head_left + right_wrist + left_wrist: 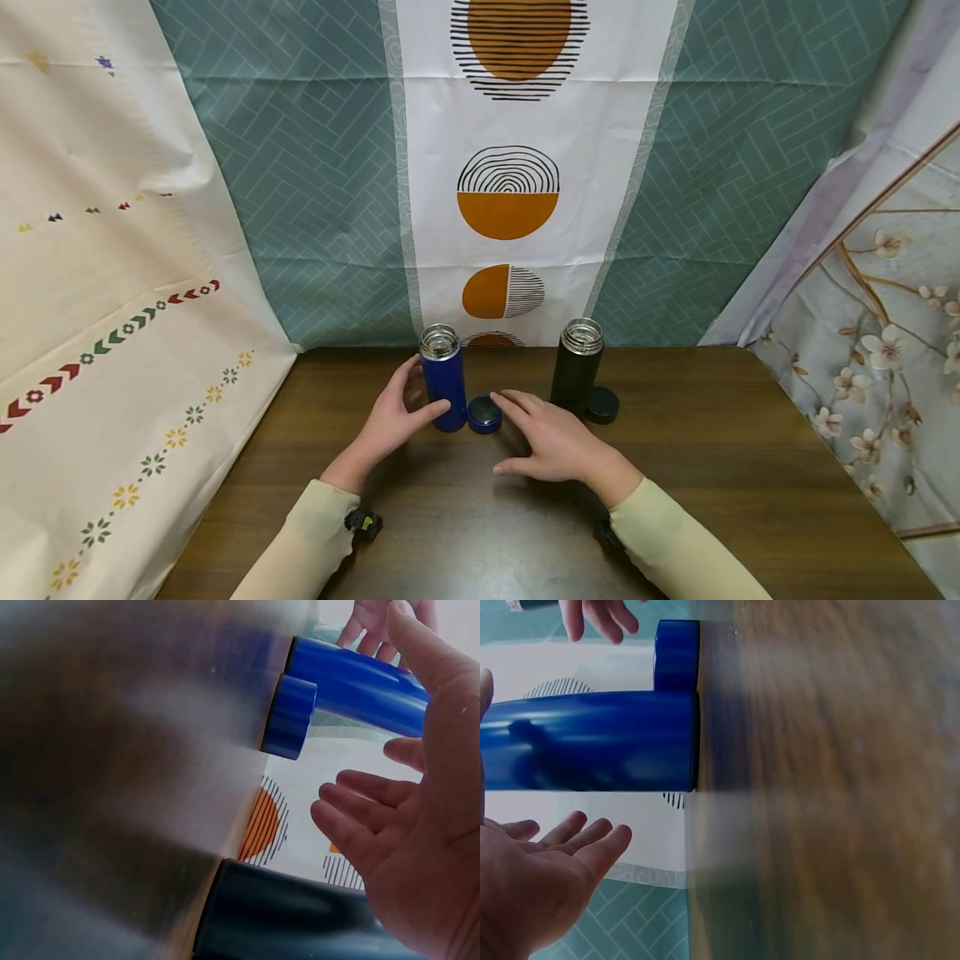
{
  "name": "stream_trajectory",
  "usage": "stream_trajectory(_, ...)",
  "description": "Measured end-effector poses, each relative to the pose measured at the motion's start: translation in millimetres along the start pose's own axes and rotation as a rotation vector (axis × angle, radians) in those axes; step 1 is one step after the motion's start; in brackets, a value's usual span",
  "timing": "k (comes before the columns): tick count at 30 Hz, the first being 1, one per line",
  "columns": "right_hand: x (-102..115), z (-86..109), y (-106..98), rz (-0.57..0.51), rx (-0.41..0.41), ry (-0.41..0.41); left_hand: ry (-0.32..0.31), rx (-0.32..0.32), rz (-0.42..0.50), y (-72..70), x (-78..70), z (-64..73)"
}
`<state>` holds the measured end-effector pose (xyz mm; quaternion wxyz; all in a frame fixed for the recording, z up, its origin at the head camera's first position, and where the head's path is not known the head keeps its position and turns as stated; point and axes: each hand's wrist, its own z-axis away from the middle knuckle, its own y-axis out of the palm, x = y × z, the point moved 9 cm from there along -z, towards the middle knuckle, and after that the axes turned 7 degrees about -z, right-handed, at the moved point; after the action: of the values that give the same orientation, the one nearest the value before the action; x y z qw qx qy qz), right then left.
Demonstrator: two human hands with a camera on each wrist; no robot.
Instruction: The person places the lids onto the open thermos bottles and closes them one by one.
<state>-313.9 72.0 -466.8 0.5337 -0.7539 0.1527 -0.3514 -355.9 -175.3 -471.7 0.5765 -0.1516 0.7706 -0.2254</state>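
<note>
A: Head view: how far along are we?
B: We see the blue insulated bottle and black insulated bottle upright on the counter, both uncapped; the blue lid and black lid lie beside them. Neither bottle is closed.
A: Left wrist?
B: We find the left hand open, around the blue insulated bottle.
A: Right wrist?
B: We note the right hand open, apart from the blue lid.
</note>
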Motion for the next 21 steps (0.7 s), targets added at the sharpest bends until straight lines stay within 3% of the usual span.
stream_trajectory(6,-1,-9.7,1,0.008,0.002,-0.008,0.008,0.007,0.037,4.3,0.6,-4.3)
stream_trajectory(21,-11,-30.3,5,-0.022,0.066,0.071,0.018,-0.002,0.060,9.6,-1.6,-13.5)
